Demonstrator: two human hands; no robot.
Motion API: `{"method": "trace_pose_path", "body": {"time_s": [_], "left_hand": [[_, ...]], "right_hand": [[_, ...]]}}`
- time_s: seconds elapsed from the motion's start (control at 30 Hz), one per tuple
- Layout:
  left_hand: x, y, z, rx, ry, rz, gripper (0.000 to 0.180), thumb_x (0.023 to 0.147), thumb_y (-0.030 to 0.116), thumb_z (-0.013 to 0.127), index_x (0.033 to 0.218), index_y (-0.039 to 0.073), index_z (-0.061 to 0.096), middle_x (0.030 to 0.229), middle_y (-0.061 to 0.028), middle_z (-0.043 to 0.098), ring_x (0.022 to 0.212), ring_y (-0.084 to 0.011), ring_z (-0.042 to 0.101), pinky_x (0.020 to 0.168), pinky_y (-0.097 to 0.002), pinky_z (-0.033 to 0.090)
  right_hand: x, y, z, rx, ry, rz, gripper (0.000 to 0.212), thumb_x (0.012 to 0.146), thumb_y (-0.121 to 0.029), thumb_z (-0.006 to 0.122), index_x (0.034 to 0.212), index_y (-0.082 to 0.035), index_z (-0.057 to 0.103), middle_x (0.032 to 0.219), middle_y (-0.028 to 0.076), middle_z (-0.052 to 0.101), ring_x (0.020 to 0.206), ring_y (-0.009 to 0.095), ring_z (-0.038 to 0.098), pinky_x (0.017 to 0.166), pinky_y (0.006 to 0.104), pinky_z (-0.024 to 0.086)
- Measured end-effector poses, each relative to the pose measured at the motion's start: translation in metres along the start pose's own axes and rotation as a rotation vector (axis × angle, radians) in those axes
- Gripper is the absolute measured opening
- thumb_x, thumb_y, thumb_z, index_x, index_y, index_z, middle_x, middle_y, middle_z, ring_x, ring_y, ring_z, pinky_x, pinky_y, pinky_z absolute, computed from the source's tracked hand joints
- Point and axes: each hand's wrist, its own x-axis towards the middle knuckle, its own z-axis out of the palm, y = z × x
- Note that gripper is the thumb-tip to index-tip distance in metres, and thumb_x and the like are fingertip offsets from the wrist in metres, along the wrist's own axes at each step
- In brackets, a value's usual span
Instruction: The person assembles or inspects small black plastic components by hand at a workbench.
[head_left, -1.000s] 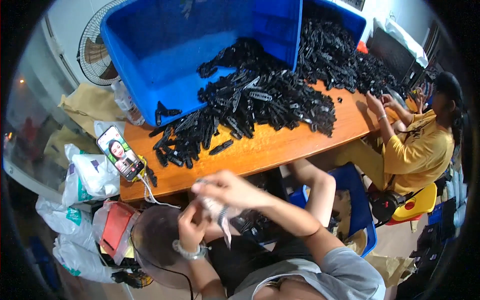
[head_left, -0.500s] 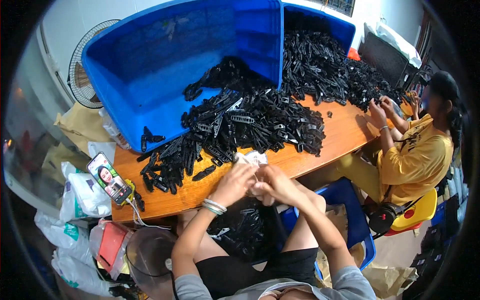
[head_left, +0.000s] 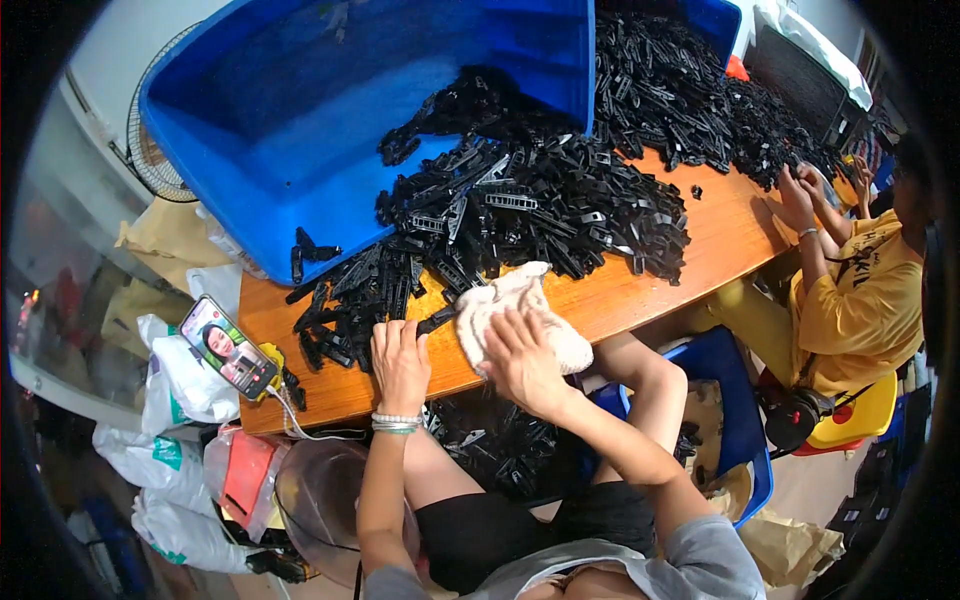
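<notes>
white cloth (head_left: 522,291): on the wooden table (head_left: 735,222) near its front edge, beneath the right hand (head_left: 528,374), to the right of the left hand (head_left: 400,357);
right hand: laid over the cloth, fingers spread, unclenched;
left hand: fingertips beside black pieces (head_left: 560,215); cannot tell whether it grips one;
change: hands together a half-second ago, now apart;
cloth look: creamy, crumpled, soft
</notes>
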Motion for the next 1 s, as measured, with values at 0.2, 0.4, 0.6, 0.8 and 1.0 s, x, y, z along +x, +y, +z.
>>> {"method": "trace_pose_path", "body": {"time_s": [0.2, 0.4, 0.6, 0.8, 1.0], "left_hand": [[0.003, 0.013, -0.005, -0.159, 0.242, -0.118, 0.015, 0.081, 0.005, 0.064, 0.093, -0.001, 0.057, 0.089, -0.0146, 0.055, 0.088, -0.0336, 0.051, 0.08, -0.0431, 0.042], [-0.012, 0.046, -0.004, -0.679, 0.011, -0.065, 0.018, 0.082, 0.001, 0.065, 0.097, -0.002, 0.056, 0.094, -0.0134, 0.057, 0.083, -0.026, 0.057, 0.073, -0.0331, 0.047], [-0.006, 0.049, 0.013, -0.626, -0.112, 0.097, 0.018, 0.078, 0.0, 0.066, 0.095, -0.001, 0.057, 0.098, -0.0153, 0.061, 0.094, -0.0327, 0.057, 0.084, -0.0391, 0.046], [0.012, 0.079, 0.018, -0.704, -0.17, 0.203, 0.019, 0.078, 0.0, 0.066, 0.095, -0.001, 0.058, 0.099, -0.015, 0.062, 0.097, -0.0328, 0.057, 0.086, -0.0395, 0.046], [0.037, 0.102, 0.043, -0.832, -0.27, 0.201, 0.018, 0.082, 0.002, 0.063, 0.097, -0.001, 0.053, 0.098, -0.0167, 0.059, 0.094, -0.0348, 0.056, 0.085, -0.0394, 0.046]], "right_hand": [[0.062, 0.036, 0.008, 0.202, 0.013, -0.155, 0.039, 0.09, -0.024, 0.053, 0.123, -0.003, 0.057, 0.131, 0.014, 0.053, 0.123, 0.028, 0.048, 0.107, 0.0415, 0.032], [0.085, 0.078, -0.003, 0.662, -0.13, -0.204, 0.039, 0.08, -0.003, 0.06, 0.118, 0.0, 0.059, 0.125, 0.019, 0.057, 0.113, 0.035, 0.055, 0.096, 0.0407, 0.045], [-0.005, 0.079, -0.046, 0.338, -0.044, -0.151, 0.033, 0.089, -0.017, 0.059, 0.119, -0.003, 0.06, 0.133, 0.015, 0.052, 0.129, 0.03, 0.044, 0.107, 0.0428, 0.035], [0.006, 0.128, -0.054, 0.476, -0.026, -0.008, 0.022, 0.085, -0.002, 0.057, 0.105, 0.003, 0.065, 0.121, 0.015, 0.061, 0.112, 0.031, 0.058, 0.096, 0.0391, 0.046], [0.018, 0.154, -0.058, 0.606, -0.001, 0.039, 0.021, 0.086, -0.007, 0.056, 0.1, 0.004, 0.066, 0.101, 0.016, 0.067, 0.096, 0.027, 0.065, 0.088, 0.0354, 0.049]]}}
